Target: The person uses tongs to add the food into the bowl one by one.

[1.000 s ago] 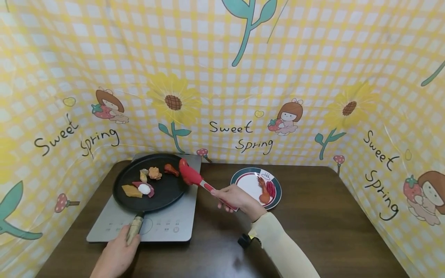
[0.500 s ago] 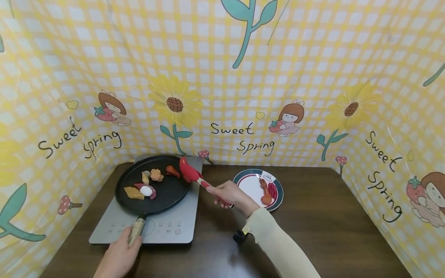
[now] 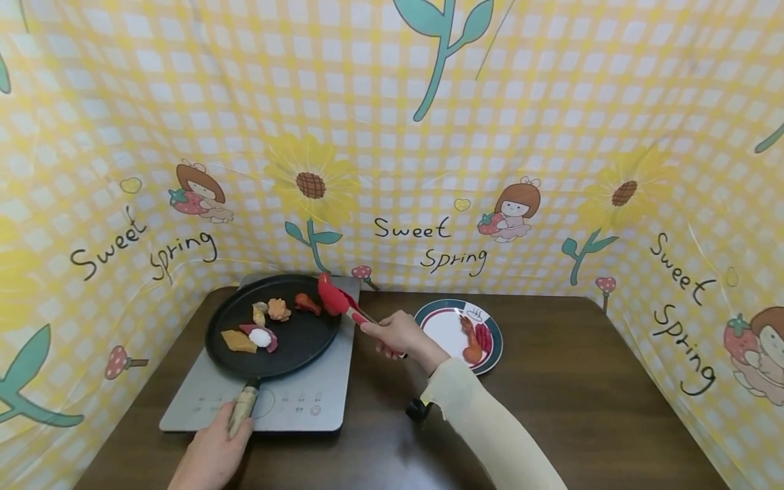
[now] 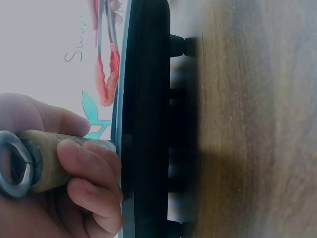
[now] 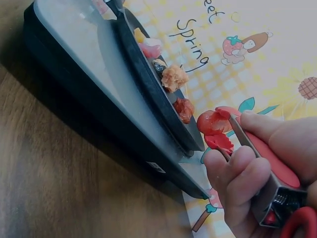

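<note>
My left hand [image 3: 214, 446] grips the pale handle [image 3: 243, 408] of a black frying pan [image 3: 300, 354], which sits on a silver induction cooktop [image 3: 331, 401]. Red-tipped tongs [image 3: 338, 297] are held in my right hand [image 3: 401, 333], their heads above the pan's right rim. A rounded red piece [image 5: 213, 121] shows between the tong heads in the right wrist view; its kind is unclear. Inside the pan lie a small drumstick [image 3: 307, 303], a fried nugget [image 3: 279, 309], a shell-like piece [image 3: 259, 314], a yellow slice [image 3: 239, 341] and a pink-and-white piece [image 3: 260, 337].
Right of the cooktop, a green-rimmed plate [image 3: 437, 330] bears a brown drumstick-like piece [image 3: 471, 350] and a dark red piece [image 3: 483, 337]. The dark wooden table [image 3: 569, 381] is enclosed by a yellow checked cloth [image 3: 404, 163] behind and at both sides.
My right hand has shifted a little to the left with the tongs, bringing their heads slightly farther over the pan. The left hand keeps its hold; the head view has drifted slightly.
</note>
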